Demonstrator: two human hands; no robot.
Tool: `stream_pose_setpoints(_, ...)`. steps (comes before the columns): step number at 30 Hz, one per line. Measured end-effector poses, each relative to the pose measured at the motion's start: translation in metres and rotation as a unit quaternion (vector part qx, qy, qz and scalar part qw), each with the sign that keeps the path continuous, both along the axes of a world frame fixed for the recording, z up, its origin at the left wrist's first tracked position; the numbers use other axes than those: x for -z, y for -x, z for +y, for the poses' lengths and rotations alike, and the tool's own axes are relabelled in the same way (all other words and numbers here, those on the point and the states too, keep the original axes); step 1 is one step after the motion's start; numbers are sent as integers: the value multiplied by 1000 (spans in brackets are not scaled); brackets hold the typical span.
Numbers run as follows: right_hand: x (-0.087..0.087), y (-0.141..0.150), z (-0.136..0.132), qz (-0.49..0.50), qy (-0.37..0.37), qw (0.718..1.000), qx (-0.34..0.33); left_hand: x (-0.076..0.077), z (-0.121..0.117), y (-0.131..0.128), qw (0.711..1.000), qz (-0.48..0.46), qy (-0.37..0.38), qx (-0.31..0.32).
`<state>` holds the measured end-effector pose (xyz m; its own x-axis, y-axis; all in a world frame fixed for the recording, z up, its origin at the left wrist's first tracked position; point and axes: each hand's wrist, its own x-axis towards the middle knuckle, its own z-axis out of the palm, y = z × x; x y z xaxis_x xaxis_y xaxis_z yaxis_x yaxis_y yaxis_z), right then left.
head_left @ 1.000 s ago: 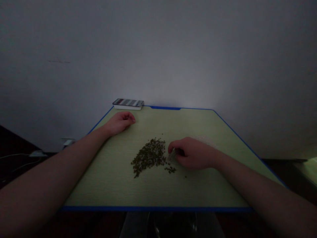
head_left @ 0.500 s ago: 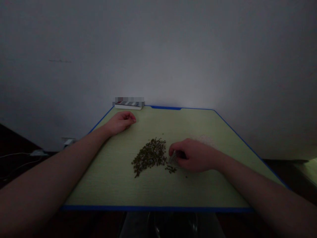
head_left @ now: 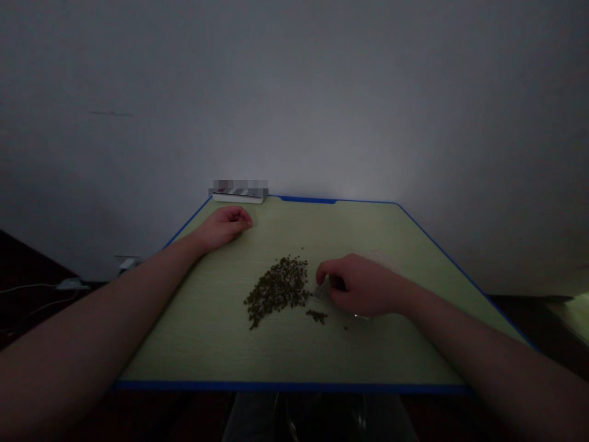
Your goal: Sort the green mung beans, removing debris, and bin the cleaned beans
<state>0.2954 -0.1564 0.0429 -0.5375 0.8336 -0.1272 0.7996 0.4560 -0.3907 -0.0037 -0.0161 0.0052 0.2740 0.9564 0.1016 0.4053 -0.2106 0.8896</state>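
My right hand (head_left: 356, 283) is closed around a clear, thin-looking tool (head_left: 323, 290); dim light hides its exact kind. The tool's visible end slants down by the right edge of a pile of small dark green beans or seeds (head_left: 278, 285), with pale grains showing among them. A small cluster of the same green pieces (head_left: 316, 316) lies just in front of the pile, and a single one (head_left: 345, 328) sits nearer me. Pale grains (head_left: 384, 259) are spread behind my right hand, partly hidden by it. My left hand (head_left: 225, 227) rests on the tabletop, fingers loosely curled, nothing visible in them.
The pale table (head_left: 202, 344) has a blue rim and stands against a grey wall. At its back left corner lies a white box (head_left: 237, 198) with a blurred flat thing on top. Cables and a white plug (head_left: 71, 284) are off to the left, below table height.
My right hand has shifted slightly right with the clear tool, away from the pile's edge. A bright glint now shows beneath that hand. My left hand stays put.
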Motion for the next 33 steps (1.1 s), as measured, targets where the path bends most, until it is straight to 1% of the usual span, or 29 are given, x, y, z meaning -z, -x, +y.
stream_pose_setpoints(4, 0, -1, 2, -3, -5, 1000, 9, 1, 1, 1, 1000, 12, -6, 0)
stream_pose_setpoints(7, 2, -1, 2, -2, -10, 1000, 15, 1, 1, 1, 1000, 2, -5, 6)
stream_pose_setpoints(12, 4, 0, 5, 4, -18, 999, 27, 0, -1, 0, 1000, 7, 0, -3)
stream_pose_setpoints(19, 6, 0, 6, 32, -18, 999, -19, -1, -2, 0, 1000, 2, -11, 5)
stream_pose_setpoints(22, 4, -1, 5, 28, 2, 999, -34, -2, -3, 0, 1000, 4, -13, 3)
stream_pose_setpoints(26, 2, -1, 4, 26, 20, 999, -30, -3, -4, -1, 1000, 11, -22, 12)
stream_pose_setpoints(30, 2, 0, 4, 28, 8, 999, -14, -3, -2, -2, 1000, 12, -9, 4)
stream_pose_setpoints(33, 2, 1, 4, 30, 7, 999, -23, -2, -1, -2, 1000, 15, -4, -3)
